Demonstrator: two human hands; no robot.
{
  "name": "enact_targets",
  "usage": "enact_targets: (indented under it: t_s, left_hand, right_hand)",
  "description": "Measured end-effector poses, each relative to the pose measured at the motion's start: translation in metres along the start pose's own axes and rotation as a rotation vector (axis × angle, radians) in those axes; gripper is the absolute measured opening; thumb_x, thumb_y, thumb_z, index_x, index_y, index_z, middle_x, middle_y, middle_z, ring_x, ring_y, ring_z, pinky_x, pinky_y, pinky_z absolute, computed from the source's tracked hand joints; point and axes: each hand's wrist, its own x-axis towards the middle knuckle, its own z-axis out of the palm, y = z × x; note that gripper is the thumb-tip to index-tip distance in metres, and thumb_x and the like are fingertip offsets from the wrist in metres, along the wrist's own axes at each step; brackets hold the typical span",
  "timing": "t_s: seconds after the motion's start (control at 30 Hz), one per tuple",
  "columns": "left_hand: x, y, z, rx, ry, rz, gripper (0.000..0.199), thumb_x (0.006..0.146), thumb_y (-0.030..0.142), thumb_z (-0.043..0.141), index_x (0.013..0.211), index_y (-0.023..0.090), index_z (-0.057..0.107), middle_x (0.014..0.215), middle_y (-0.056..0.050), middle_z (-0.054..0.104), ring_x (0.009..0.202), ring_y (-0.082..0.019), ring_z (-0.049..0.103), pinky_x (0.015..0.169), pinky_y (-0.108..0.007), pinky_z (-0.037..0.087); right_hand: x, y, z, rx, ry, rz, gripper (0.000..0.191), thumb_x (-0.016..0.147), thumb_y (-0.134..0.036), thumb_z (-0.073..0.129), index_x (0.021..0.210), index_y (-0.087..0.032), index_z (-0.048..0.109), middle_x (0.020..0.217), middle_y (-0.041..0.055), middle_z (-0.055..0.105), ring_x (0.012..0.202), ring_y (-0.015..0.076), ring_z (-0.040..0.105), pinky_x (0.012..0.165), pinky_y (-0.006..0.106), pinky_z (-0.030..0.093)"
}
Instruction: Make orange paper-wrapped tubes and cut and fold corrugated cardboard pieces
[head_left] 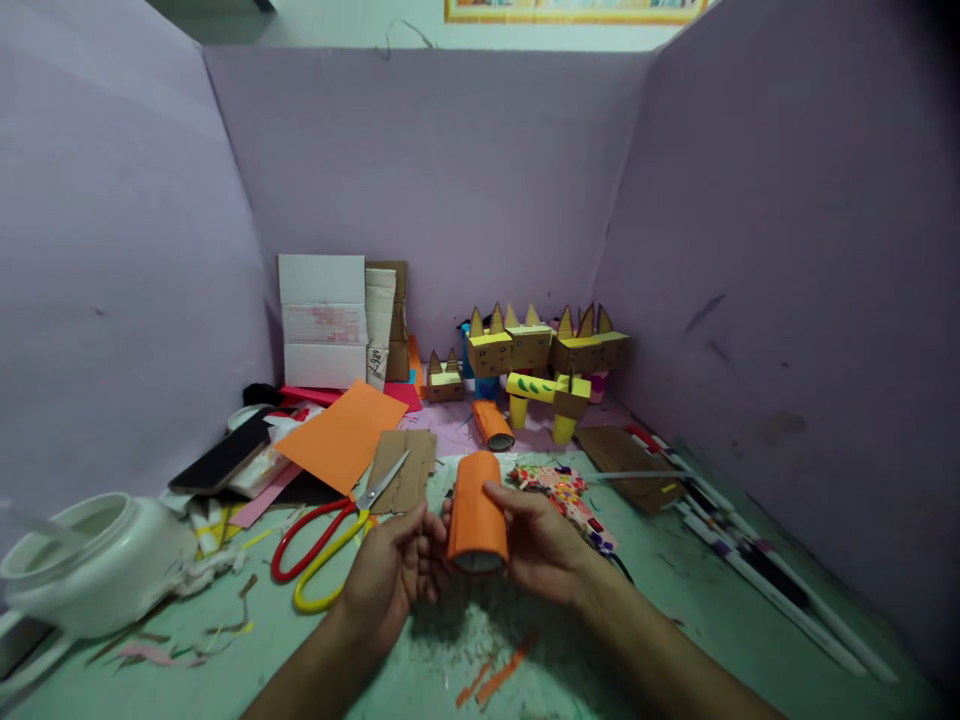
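Observation:
An orange paper-covered tube (478, 512) is held upright, its open end towards me. My right hand (544, 545) grips it from the right, thumb on its front. Close by on the left is my left hand (397, 570), its fingers loosely curled at the tube's left edge; nothing is plainly gripped in it. Scissors (330, 540) with one red and one yellow handle lie left of my left hand, their blades over a piece of brown cardboard (409, 460). Behind the held tube lies a second orange tube (492, 425).
Cardboard animal figures (529, 345) stand at the back. Orange paper (345, 435) lies left of centre, a white teapot-like vessel (97, 565) at far left. Patterned scraps (559, 490) and long white-cased pens (765, 590) are on the right. Orange strips (506, 675) lie in front.

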Motion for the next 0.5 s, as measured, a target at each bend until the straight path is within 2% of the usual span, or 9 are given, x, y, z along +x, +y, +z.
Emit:
enact_targets:
  t_s: [0.07,0.13,0.2,0.27,0.33,0.5]
  left_hand:
    - [0.000,0.000,-0.003,0.029,0.039,0.135,0.024,0.071,0.036,0.071,0.075,0.014,0.063,0.065,-0.002,0.064,0.056,-0.011,0.057,0.046,-0.018,0.040]
    - [-0.001,0.000,-0.004,0.108,0.036,0.293,0.038,0.061,0.033,0.080,0.092,0.016,0.065,0.087,-0.004,0.068,0.079,-0.015,0.060,0.061,-0.019,0.045]
    - [-0.004,0.001,-0.004,0.284,-0.011,0.463,0.052,0.059,0.029,0.082,0.106,0.017,0.063,0.106,-0.007,0.065,0.099,-0.022,0.057,0.077,-0.024,0.046]
    - [-0.008,0.000,-0.002,0.498,-0.033,0.592,0.057,0.062,0.026,0.080,0.115,0.018,0.059,0.116,-0.010,0.062,0.107,-0.028,0.055,0.085,-0.031,0.044]
    - [-0.011,-0.002,0.000,0.630,-0.018,0.649,0.057,0.066,0.021,0.077,0.119,0.020,0.056,0.119,-0.010,0.060,0.108,-0.028,0.055,0.087,-0.033,0.044]
    - [-0.012,-0.005,0.005,0.661,0.038,0.729,0.056,0.060,0.016,0.080,0.113,0.023,0.062,0.115,-0.007,0.063,0.104,-0.027,0.057,0.085,-0.031,0.044]
  right_hand:
    - [-0.003,0.002,0.003,-0.194,0.040,-0.203,0.043,0.055,-0.027,0.080,0.092,-0.017,0.062,0.080,0.0016,0.067,0.075,0.0185,0.064,0.071,0.030,0.049]
    - [-0.004,0.004,0.004,-0.438,0.037,-0.414,0.053,0.053,-0.016,0.080,0.102,-0.021,0.062,0.090,0.0001,0.067,0.084,0.0184,0.062,0.075,0.028,0.048]
    - [-0.004,0.005,0.003,-0.621,-0.001,-0.538,0.058,0.055,-0.011,0.078,0.109,-0.023,0.061,0.105,0.0022,0.066,0.099,0.0214,0.060,0.084,0.030,0.046]
    - [-0.003,0.007,0.001,-0.704,-0.026,-0.610,0.058,0.058,-0.012,0.077,0.113,-0.024,0.060,0.117,0.0041,0.063,0.110,0.0237,0.056,0.092,0.033,0.043]
    - [-0.002,0.009,-0.002,-0.749,-0.040,-0.646,0.057,0.060,-0.012,0.076,0.114,-0.024,0.061,0.119,0.0047,0.062,0.111,0.0242,0.056,0.095,0.035,0.042]
    - [-0.001,0.013,-0.004,-0.803,-0.034,-0.671,0.056,0.060,-0.006,0.072,0.112,-0.026,0.064,0.110,0.0032,0.065,0.104,0.0233,0.059,0.095,0.038,0.043]
